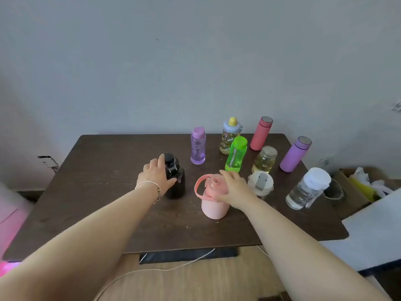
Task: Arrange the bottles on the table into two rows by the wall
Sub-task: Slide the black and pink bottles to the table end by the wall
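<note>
Big brown bench [97, 192] against a pale wall [173, 61], with ten bottles standing on it, all upright

Nearest and biggest: pink jug [213, 198] with a loop handle, close to the front middle. Black bottle [175, 179] just left of it. Clear bottle with a white lid [307, 189] far right, near the edge. Small white-lidded cup [260, 183] just right of the pink jug

Further back, closer to the wall: purple see-through bottle [198, 146], yellow-topped bottle [230, 135], pink flask [260, 133], purple flask [295, 154]. In front of those, green bottle [235, 154] and small glass jar [264, 160]. Loose bunch, not two neat rows yet

Left hand [155, 177]: grip wrapped on the side of the black bottle, fingers reaching its cap. Right hand [234, 189]: grip closed over the top of the pink jug, right on its lid

Looks like the pick-up step, early in the job. Next move likely needs: lift both straight up, carry them back toward the wall, set them down beside the far bottles without bumping the green one or the purple one. Plenty of bare space at the back left for the black bottle
</note>
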`<state>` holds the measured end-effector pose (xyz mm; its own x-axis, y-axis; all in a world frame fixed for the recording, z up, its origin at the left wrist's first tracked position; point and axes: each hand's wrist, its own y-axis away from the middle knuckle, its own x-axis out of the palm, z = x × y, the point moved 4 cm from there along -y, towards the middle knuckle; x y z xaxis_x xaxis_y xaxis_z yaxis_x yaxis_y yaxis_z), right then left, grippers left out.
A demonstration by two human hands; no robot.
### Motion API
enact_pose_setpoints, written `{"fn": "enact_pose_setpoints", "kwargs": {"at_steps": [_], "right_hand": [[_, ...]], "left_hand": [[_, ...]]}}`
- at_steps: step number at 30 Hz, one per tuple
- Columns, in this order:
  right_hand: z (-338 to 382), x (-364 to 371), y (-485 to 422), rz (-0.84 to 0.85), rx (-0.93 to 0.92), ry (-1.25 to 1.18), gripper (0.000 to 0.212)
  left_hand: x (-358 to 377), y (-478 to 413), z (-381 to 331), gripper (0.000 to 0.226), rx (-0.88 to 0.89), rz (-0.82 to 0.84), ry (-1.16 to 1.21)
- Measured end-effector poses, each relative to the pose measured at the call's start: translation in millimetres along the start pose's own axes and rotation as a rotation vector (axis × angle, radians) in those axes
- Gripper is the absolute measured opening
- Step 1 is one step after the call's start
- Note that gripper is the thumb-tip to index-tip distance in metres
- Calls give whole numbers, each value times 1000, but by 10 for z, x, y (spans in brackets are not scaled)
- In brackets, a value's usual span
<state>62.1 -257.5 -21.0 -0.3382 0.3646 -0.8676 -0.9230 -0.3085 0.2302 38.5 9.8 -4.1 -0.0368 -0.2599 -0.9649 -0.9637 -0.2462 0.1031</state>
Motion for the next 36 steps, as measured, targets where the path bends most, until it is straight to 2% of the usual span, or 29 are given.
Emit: {"fn": "enact_pose_setpoints", "kwargs": {"at_steps": [5,10,15,19,27,36], "right_hand": [[-20,149,-77,37,60,-106,108],[-55,214,-117,56,53,-177,117],[-106,258,-158,-7,20,-223,106],[-143,228,-210,-29,-7,-197,102],[-83,166,-433,-35,-52,-207,94],[531,156,-793,42,-232,-214,95]], "left_hand": [[119,-346,132,97,20,78,88],[234,-521,168,94,33,66,331],[283,-521,208,83,34,1,583],[269,-493,185,81,25,-42,598],[231,-290,317,83,-146,-135,624],[-35,-83,813,83,-289,-255,612]]}}
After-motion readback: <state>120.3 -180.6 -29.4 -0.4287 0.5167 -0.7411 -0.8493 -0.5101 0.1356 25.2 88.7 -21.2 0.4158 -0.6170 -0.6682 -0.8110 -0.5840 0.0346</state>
